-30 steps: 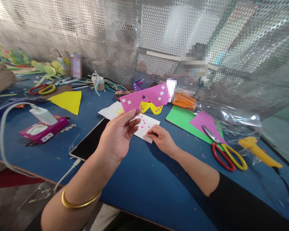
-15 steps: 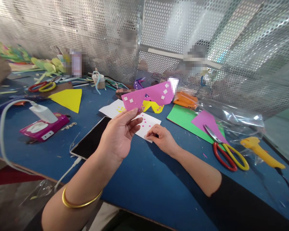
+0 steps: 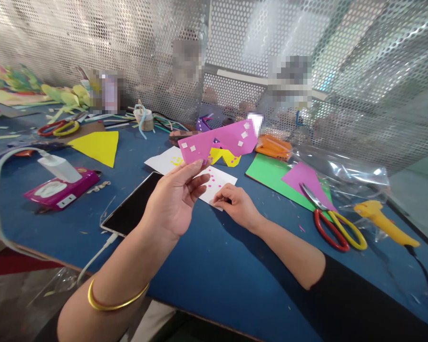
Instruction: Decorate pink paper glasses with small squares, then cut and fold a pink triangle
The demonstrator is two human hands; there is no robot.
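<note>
My left hand (image 3: 174, 202) is raised above the blue table (image 3: 207, 266) and pinches the lower left corner of a pink paper cut-out (image 3: 219, 141) dotted with small white squares. A yellow zigzag paper piece (image 3: 225, 157) shows just under the cut-out. My right hand (image 3: 235, 205) rests on the table with curled fingers pressed on the near edge of a white sheet (image 3: 214, 183) that carries small pink squares. A black phone (image 3: 133, 206) lies flat just left of my left wrist.
Red and yellow scissors (image 3: 333, 223) lie on green (image 3: 267, 173) and pink paper at the right, beside a yellow glue gun (image 3: 385, 222). A pink power bank with a white charger (image 3: 59, 185) and a yellow paper triangle (image 3: 98, 146) sit at the left. A perforated metal screen (image 3: 214, 61) stands behind.
The pink cut-out has tilted and shifted slightly in my left hand. Another person's hand at the far left has gone from view. My right hand stays on the white sheet.
</note>
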